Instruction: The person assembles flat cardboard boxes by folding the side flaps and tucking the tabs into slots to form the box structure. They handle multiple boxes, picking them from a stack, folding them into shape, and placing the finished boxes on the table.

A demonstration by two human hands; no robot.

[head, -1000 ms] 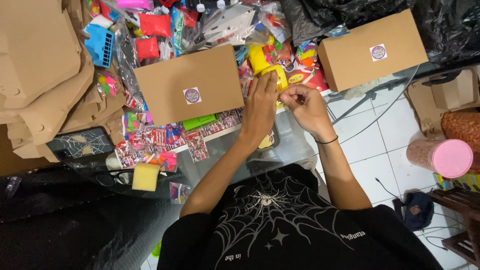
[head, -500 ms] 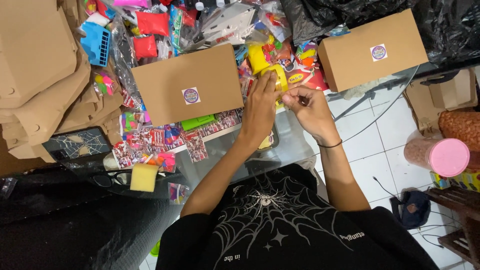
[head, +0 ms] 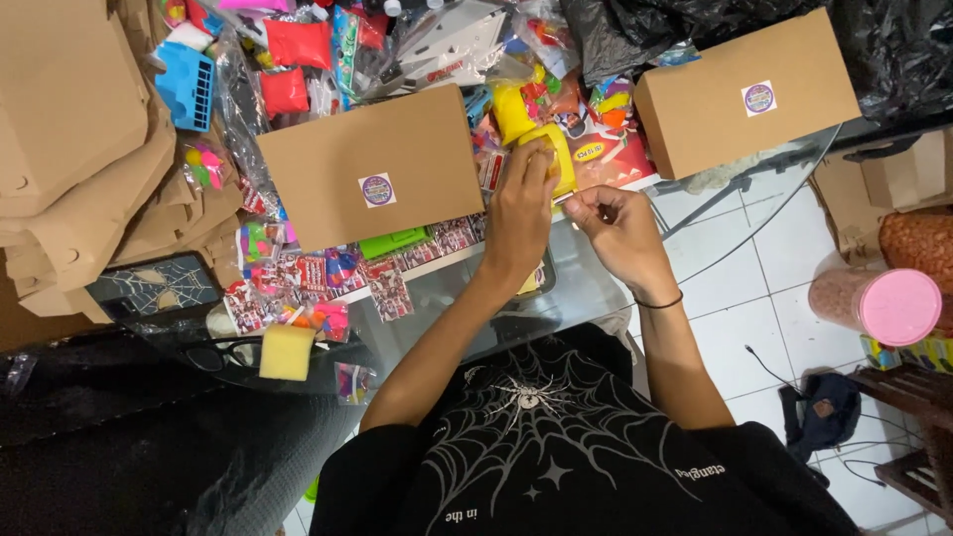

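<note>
The person's left hand [head: 521,203] wraps over a yellow tape dispenser [head: 536,139], fingers curled down around its body and gripping it. The dispenser sits just right of the large brown cardboard box [head: 372,164] that lies on the glass table [head: 586,288], and its upper end points away from the person into the heap of coloured toy packets [head: 556,94]. The right hand [head: 620,223] is just right of the dispenser's near end, thumb and forefinger pressed together in a pinch on something small and pale at the dispenser's edge; what it is exactly cannot be made out. The two hands are near each other, almost touching. A thin black band [head: 658,301] circles the right wrist.

The large box bears a round purple sticker [head: 376,190] on its lid. Well to the right of it lies a second brown box [head: 745,94] with the same kind of sticker. Left of the large box rises a stack of flat cardboard blanks [head: 69,149], with a blue plastic basket [head: 187,84] near its upper edge. Below the large box lie strips of printed stickers [head: 328,273] and a green packet [head: 394,242], and further toward the person a yellow sponge [head: 286,351]. Far right of the large box, off the table, stands a jar with a pink lid [head: 884,303] on the white tiled floor [head: 754,318].
</note>
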